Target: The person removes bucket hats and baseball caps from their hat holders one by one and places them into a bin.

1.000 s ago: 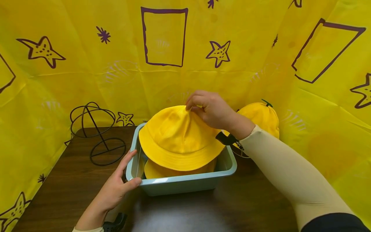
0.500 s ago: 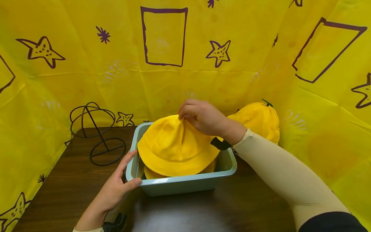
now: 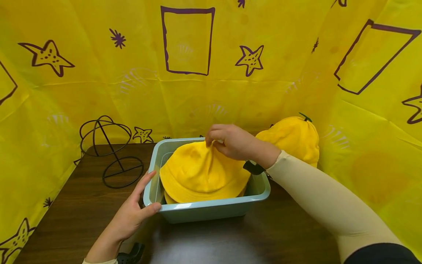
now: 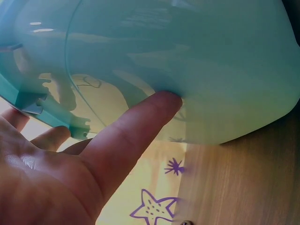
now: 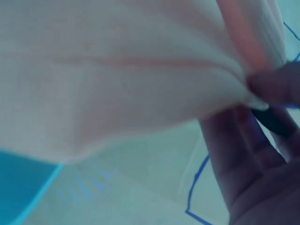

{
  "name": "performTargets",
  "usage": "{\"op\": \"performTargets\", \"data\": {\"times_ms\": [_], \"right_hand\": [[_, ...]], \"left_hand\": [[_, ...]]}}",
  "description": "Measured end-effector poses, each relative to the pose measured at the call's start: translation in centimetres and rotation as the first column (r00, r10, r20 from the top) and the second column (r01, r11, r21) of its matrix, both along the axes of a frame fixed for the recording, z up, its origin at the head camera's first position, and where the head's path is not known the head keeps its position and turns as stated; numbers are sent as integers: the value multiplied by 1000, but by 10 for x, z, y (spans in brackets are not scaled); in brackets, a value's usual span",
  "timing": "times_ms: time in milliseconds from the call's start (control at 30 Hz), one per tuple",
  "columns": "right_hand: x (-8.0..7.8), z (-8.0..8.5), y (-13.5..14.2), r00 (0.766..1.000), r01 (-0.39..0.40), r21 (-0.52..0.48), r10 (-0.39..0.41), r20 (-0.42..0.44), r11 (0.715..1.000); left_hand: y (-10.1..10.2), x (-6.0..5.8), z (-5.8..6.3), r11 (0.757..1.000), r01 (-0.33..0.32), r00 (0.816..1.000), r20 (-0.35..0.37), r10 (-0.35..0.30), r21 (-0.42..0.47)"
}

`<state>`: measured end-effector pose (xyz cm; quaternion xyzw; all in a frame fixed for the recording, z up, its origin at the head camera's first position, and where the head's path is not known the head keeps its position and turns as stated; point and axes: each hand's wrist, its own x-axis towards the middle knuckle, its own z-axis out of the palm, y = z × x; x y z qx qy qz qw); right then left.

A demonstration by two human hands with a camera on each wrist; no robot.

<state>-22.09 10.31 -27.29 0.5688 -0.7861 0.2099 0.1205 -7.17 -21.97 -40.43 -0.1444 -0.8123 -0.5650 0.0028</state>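
My right hand (image 3: 230,141) pinches the crown of a yellow bucket hat (image 3: 201,172) between thumb and fingers, inside a light blue plastic basin (image 3: 211,212). In the right wrist view the hat's cloth (image 5: 117,93) gathers into folds at the fingertips, and a dark green bit (image 5: 272,122) shows between the fingers. Another yellow brim (image 3: 169,200) lies beneath this hat, mostly hidden. At the basin's left front corner rests my left hand (image 3: 130,214), thumb on the front rim and fingers along the left side. The left wrist view shows one straight digit (image 4: 140,124) against the outer wall.
A black wire hat stand (image 3: 113,150) is on the brown table (image 3: 72,205) at the left. Behind my right arm, another yellow hat (image 3: 293,141) with a green stem sits at the right. A yellow patterned cloth (image 3: 138,99) encloses the table's back and sides.
My right hand has lowered the bucket hat deeper into the basin, onto the hat beneath, and the basin's back rim now shows. The left hand has stayed in place.
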Motion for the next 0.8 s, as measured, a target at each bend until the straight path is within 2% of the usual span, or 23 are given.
{"op": "performTargets", "data": {"times_ms": [167, 333, 433, 600, 800], "right_hand": [[1, -1, 0, 997, -26, 174, 14, 70, 984], [4, -3, -4, 989, -60, 330, 12, 146, 942], [8, -6, -8, 985, -74, 433, -2, 174, 898], [16, -16, -17, 970, -49, 593, -103, 219, 804], [23, -30, -28, 954, -9, 707, -206, 219, 707]], "left_hand": [[0, 1, 0, 1000, -4, 1000, 4, 5, -3], [0, 2, 1, 1000, -12, 1000, 7, 12, -10], [0, 2, 1, 1000, -14, 1000, 4, 15, -13], [0, 1, 0, 1000, -7, 1000, 4, 7, -4], [0, 1, 1, 1000, 1, 1000, 5, -1, -8]]}}
